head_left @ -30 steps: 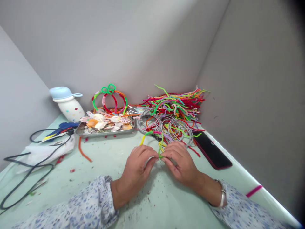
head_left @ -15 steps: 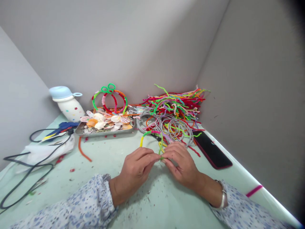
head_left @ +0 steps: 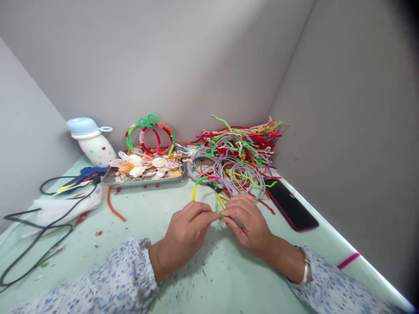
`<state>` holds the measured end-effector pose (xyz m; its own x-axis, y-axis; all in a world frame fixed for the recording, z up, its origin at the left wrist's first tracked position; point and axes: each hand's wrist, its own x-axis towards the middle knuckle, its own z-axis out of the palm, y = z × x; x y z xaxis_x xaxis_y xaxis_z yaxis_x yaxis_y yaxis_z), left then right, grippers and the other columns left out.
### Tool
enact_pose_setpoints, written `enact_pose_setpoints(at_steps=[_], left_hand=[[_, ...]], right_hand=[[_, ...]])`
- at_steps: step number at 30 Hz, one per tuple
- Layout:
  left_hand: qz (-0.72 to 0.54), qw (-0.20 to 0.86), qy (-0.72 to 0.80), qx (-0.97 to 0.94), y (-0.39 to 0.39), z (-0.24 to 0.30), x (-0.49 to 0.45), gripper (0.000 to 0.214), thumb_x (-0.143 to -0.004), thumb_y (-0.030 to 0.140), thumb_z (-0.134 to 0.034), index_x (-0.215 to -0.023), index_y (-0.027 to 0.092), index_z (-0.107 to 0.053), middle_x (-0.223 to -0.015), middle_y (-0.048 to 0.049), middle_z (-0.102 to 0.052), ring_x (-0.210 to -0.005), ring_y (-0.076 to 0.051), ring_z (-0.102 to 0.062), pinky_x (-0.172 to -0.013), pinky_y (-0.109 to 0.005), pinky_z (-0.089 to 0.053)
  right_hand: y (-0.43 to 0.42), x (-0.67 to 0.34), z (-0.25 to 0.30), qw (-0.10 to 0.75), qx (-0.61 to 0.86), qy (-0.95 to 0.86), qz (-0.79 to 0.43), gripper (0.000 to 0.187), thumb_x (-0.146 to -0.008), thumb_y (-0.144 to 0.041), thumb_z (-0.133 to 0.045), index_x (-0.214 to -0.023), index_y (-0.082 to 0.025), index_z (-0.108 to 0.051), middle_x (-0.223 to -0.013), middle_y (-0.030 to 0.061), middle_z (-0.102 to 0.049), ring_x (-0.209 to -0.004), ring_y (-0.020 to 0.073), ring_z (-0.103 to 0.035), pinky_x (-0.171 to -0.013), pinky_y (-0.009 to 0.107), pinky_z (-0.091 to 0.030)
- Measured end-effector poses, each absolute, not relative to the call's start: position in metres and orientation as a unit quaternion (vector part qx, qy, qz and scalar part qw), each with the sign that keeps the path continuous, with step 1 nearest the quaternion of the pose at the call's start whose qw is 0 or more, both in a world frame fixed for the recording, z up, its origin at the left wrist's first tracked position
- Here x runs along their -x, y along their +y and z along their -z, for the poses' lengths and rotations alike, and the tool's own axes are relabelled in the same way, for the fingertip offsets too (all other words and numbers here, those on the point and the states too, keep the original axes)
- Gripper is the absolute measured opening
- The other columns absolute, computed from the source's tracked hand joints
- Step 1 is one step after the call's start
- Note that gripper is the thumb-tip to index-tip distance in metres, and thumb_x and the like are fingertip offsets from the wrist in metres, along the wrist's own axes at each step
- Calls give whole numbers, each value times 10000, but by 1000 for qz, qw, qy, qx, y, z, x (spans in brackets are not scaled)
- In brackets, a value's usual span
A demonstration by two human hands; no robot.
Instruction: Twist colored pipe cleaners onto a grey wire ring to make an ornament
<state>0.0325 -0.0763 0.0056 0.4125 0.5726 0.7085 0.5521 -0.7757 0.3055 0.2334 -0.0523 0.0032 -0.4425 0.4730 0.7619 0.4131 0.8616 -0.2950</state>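
Note:
Both my hands meet over the middle of the table, fingertips pinched together. My left hand [head_left: 187, 233] and my right hand [head_left: 251, 224] grip a hoop [head_left: 194, 192] wrapped in yellow, green, magenta and lilac fuzzy pipe cleaner; its arc rises behind my fingers and its near part is hidden by them. A light green pipe cleaner [head_left: 216, 202] stands up where the fingertips meet, its lower end between them. Just behind, a tool with yellow handles [head_left: 222, 200], partly hidden, lies on the table.
Coils of grey wire [head_left: 204, 168] lie before a heap of coloured pipe cleaners [head_left: 242, 139]. On the left are a metal tray [head_left: 147, 184] of seashells [head_left: 137, 165], two wrapped hoops [head_left: 159, 139], a bottle [head_left: 98, 150] and a black cable [head_left: 36, 257]. A phone [head_left: 291, 205] rests at right.
The free length of the light green pipe cleaner has swung left and now shows shorter, apart from the hoop's arc. My hands have barely moved.

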Motion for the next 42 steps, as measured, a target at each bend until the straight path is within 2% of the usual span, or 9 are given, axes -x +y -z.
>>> enact_pose_setpoints(at_steps=[12, 22, 33, 38, 42], left_hand=[[-379, 9, 375, -846, -77, -10, -38, 123, -925, 132, -490, -966, 163, -601, -884, -56, -639, -834, -161, -595, -746, -276, -494], [-396, 15, 360, -845, -76, -9, -38, 136, -926, 123, -495, -1006, 174, -593, -907, -42, -624, -854, -143, -582, -748, -252, -483], [-356, 29, 390, -849, -77, -11, -39, 111, -944, 169, -466, -950, 170, -577, -866, -36, -610, -794, -157, -572, -706, -275, -480], [-373, 33, 378, -847, -75, -12, -39, 120, -947, 166, -469, -1003, 174, -575, -912, -37, -617, -860, -151, -583, -757, -262, -478], [-361, 23, 384, -849, -75, -13, -40, 127, -951, 169, -453, -977, 172, -578, -894, -39, -611, -837, -157, -575, -739, -268, -470]], right_hand=[[-51, -234, -1, 441, 253, -861, -8, 84, -874, -157, -547, -920, -193, -606, -835, 38, -635, -858, 193, -571, -852, 412, -435], [-51, -236, -1, 447, 247, -859, 26, 87, -869, -151, -556, -928, -185, -611, -843, 43, -644, -858, 196, -579, -859, 419, -431], [-51, -236, -1, 446, 240, -862, 41, 80, -860, -138, -577, -923, -172, -610, -844, 55, -641, -869, 200, -581, -859, 422, -438], [-50, -237, 0, 457, 246, -854, 44, 87, -873, -154, -557, -940, -180, -606, -864, 54, -644, -872, 200, -586, -860, 427, -441], [-50, -237, -1, 461, 245, -851, 49, 89, -872, -153, -556, -941, -184, -604, -860, 51, -642, -869, 199, -589, -864, 427, -444]])
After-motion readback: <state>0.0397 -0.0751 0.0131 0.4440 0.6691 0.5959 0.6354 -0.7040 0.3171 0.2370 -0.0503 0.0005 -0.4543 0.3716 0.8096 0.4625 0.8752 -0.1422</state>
